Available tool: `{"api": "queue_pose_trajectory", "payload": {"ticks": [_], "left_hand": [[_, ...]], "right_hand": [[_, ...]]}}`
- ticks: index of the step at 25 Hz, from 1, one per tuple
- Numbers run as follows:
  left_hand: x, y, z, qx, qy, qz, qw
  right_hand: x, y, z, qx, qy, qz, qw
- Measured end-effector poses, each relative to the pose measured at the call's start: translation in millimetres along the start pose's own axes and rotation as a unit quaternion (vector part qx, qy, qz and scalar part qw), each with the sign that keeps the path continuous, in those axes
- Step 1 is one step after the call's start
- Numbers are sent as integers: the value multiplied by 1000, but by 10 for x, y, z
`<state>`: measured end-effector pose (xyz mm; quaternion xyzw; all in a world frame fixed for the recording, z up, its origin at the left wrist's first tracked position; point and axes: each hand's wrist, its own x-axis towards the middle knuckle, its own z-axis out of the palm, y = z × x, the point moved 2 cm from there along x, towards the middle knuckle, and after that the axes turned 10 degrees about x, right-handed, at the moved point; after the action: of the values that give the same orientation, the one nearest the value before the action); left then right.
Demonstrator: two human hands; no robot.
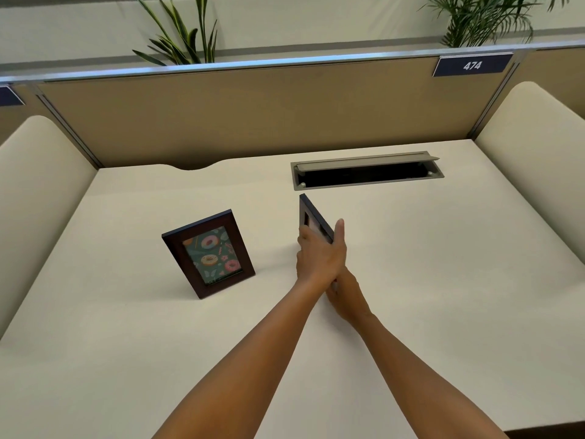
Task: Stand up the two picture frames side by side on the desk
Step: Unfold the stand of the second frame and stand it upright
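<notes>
Both the left hand [318, 255] and right hand [346, 296] are closed around the second dark wooden picture frame [311, 217], held edge-on above the cream tabletop [443, 280]. The doughnut-print dark wooden frame [209, 253] already stands nearby (leaning back). Released before its rear prop, hidden here, is opened, the held frame would probably topple.

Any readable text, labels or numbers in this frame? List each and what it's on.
"474": white digits on the dark blue tag clipped to the top rail of the tan partition.
Second dark blue tag at the far left edge: cut off, nothing readable.
Dark wooden frame with the doughnut picture: artwork only, no words.
Second dark frame held by both hands: seen almost edge-on, nothing readable.
</notes>
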<state>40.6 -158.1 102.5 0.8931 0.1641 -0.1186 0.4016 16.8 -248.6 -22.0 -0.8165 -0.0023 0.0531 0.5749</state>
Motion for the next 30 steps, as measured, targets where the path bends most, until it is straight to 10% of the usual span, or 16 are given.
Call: {"api": "queue_pose_trajectory", "payload": {"ticks": [30], "left_hand": [[612,-899,-100,-45,3,42,998]], "right_hand": [[346,180,-498,103,-64,55,991]]}}
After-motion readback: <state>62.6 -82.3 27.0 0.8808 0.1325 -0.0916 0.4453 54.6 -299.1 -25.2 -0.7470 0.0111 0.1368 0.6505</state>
